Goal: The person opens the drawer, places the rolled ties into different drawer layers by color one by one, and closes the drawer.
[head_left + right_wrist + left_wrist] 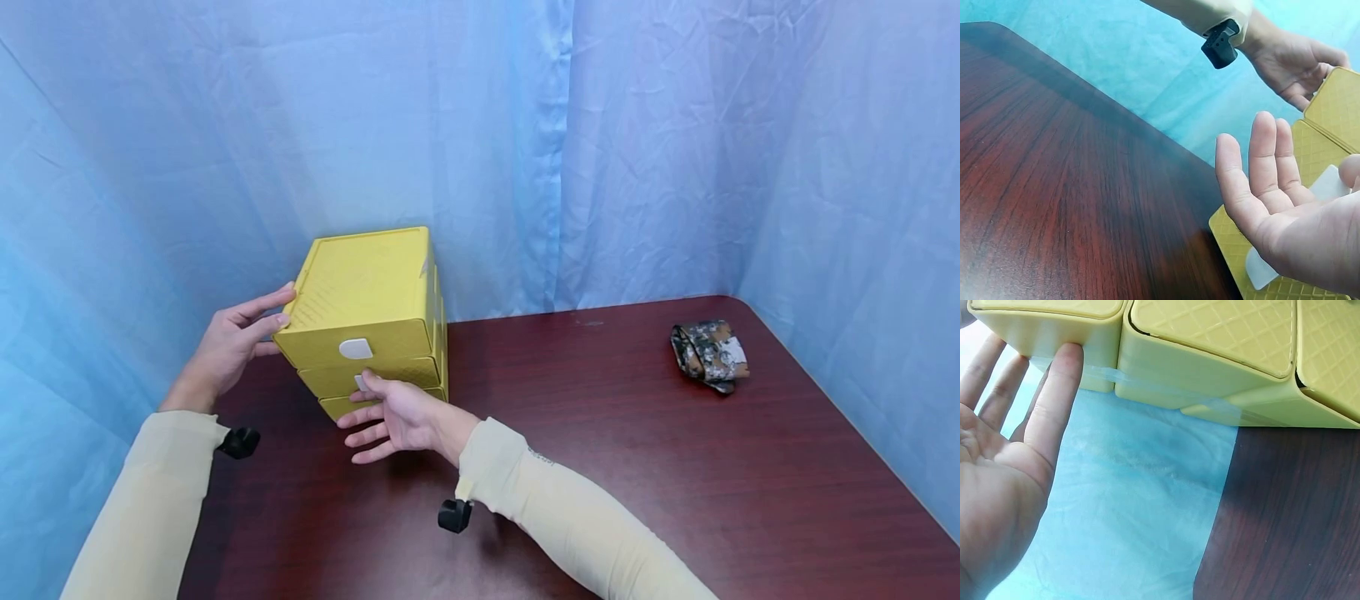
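Note:
A yellow three-tier drawer box (360, 279) with white pull tabs stands at the table's back left. My left hand (236, 337) touches the upper left side of the box, fingers stretched out; the left wrist view shows its fingertips (1067, 355) against the yellow wall. In front of the middle and lower drawers is my right hand (405, 417), palm turned toward the left and fingers spread. Its thumb lies close to the middle drawer's white tab (1330, 183); whether it touches is unclear. A lower white tab (1260, 270) shows below the fingers.
A folded camouflage cloth item (708, 354) with a white patch lies at the right of the dark red wooden table (570, 417). Light blue curtains (495, 125) hang close behind the box and along both sides.

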`<state>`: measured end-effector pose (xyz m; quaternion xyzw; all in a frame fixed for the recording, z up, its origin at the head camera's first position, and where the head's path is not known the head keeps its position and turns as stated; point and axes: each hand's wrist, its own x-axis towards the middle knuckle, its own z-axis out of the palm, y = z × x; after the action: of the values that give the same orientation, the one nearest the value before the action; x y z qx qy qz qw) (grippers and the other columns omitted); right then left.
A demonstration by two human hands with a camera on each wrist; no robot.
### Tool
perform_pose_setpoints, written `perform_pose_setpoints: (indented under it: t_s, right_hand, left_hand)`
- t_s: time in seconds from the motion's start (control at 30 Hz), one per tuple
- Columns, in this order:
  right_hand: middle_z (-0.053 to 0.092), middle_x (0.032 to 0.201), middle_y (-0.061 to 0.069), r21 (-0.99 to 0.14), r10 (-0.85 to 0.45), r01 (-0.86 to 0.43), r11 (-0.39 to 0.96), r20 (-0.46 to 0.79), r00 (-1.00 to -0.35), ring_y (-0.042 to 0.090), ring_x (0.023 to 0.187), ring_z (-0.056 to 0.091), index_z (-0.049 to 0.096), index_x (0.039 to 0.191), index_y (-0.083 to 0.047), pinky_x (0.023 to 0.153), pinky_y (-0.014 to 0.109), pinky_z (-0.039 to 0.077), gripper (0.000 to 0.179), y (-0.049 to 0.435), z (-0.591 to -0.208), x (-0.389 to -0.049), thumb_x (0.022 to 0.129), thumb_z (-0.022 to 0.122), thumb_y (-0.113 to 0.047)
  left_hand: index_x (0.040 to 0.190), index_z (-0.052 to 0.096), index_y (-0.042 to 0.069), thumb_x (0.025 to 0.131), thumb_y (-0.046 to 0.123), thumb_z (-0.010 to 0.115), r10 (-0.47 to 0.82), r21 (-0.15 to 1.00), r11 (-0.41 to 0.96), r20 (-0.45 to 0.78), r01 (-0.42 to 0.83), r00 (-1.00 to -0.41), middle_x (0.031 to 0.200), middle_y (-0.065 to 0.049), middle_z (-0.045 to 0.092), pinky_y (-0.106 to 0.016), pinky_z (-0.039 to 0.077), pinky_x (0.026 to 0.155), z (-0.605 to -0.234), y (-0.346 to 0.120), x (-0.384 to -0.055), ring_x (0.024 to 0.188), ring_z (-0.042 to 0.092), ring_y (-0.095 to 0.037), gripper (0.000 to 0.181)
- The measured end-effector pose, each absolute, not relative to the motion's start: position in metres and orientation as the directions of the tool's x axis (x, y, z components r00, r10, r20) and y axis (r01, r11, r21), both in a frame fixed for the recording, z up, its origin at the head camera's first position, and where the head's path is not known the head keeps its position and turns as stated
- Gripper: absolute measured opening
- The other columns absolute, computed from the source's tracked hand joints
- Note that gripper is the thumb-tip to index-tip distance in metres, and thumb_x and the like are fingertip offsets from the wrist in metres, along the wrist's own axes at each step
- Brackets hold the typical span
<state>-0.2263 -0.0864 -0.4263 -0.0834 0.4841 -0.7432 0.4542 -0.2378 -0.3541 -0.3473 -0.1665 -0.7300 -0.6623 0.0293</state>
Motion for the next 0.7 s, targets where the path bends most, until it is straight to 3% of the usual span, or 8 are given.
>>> perform_pose_setpoints:
  t_s: [0.27, 0.7]
  right_hand:
    - [0.068, 0.11, 0.01, -0.798, -0.758, 0.591, -0.122, -0.309, -0.574, 0.026, 0.085, 0.067, 0.044, 0.145, -0.002, 0.099, 0.061, 0.049, 0.06, -0.0858, -0.4249, -0.2302, 0.108, 0.04, -0.049]
    - [0.067, 0.106, 0.007, -0.798, -0.772, 0.59, -0.118, -0.3, -0.56, 0.026, 0.086, 0.067, 0.043, 0.146, -0.004, 0.1, 0.062, 0.047, 0.06, -0.0855, -0.4274, -0.2319, 0.108, 0.041, -0.05]
  left_hand:
    - [0.143, 0.058, 0.004, 0.1, 0.004, 0.063, 0.193, 0.954, 0.1, 0.259, 0.282, -0.946, 0.154, 0.004, 0.049, -0.028, 0.061, 0.073, -0.3438, -0.3537, -0.2399, 0.123, 0.057, -0.001, 0.043]
    - [0.144, 0.058, 0.007, 0.101, 0.005, 0.062, 0.199, 0.959, 0.081, 0.253, 0.273, -0.947, 0.158, 0.003, 0.043, -0.028, 0.061, 0.073, -0.3454, -0.3545, -0.2405, 0.113, 0.065, -0.005, 0.043]
